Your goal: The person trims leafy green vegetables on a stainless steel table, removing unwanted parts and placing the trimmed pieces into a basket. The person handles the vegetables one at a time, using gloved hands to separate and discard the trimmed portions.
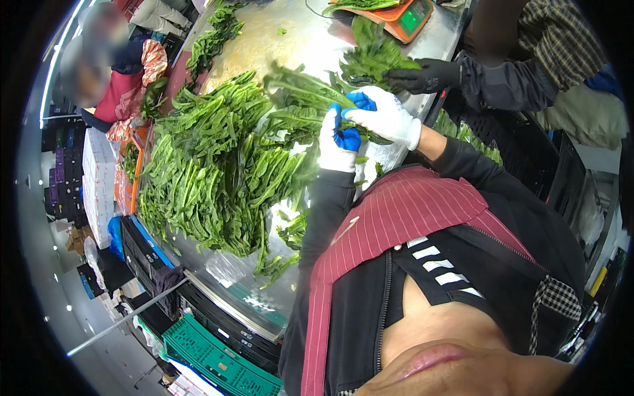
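Observation:
My left hand [341, 138] and my right hand [389, 115] meet at the stems of a bunch of long-leaf greens [309, 89]. Both wear white knit gloves with blue-coated palms and fingers. The right hand grips the stem end from above. Lower down, the left hand's fingers curl at the same stems, and its grip is partly hidden. The leaves fan out to the left, slightly blurred. A large heap of leafy greens [213, 168] lies left of my hands on the metal table [302, 29].
A co-worker's black-gloved hand [421, 75] holds another bunch of greens [369, 54] close to my right hand. An orange digital scale [396, 20] carries greens at the far edge. Another person [119, 94] stands across the table. Black crates [520, 148] and a green crate [218, 356] flank me.

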`<state>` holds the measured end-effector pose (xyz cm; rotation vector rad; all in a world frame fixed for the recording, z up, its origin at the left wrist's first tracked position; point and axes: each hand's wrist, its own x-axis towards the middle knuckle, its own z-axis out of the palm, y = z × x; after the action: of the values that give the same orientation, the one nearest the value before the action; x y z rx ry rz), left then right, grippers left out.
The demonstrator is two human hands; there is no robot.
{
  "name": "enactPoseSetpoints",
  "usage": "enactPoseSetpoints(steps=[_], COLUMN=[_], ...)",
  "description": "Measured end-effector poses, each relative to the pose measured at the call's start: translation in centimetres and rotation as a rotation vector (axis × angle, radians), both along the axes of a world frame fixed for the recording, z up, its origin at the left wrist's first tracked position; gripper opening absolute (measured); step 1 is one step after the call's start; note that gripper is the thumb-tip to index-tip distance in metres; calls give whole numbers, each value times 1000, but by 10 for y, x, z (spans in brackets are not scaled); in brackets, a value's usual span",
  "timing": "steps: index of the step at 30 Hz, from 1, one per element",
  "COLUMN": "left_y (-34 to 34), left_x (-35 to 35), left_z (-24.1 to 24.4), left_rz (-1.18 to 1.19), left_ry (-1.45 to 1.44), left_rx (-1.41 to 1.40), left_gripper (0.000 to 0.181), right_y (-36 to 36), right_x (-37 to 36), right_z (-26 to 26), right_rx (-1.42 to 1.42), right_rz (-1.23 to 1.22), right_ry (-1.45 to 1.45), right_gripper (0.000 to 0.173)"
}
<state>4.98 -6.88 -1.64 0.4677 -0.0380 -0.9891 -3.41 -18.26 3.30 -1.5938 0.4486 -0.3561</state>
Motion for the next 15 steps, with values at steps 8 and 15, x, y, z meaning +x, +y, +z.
enactPoseSetpoints(steps=[8,15], left_y=[14,14], left_x=[-7,0], left_z=[-25,28], left_rz=[281,-71], left_ry=[-673,-179], left_rx=[426,178], left_gripper=[33,35], right_y=[2,-11], right_x=[7,2], right_z=[-12,9], right_rx=[128,590], right_rz=[-18,224], right_ry=[-68,33], right_gripper=[12,15])
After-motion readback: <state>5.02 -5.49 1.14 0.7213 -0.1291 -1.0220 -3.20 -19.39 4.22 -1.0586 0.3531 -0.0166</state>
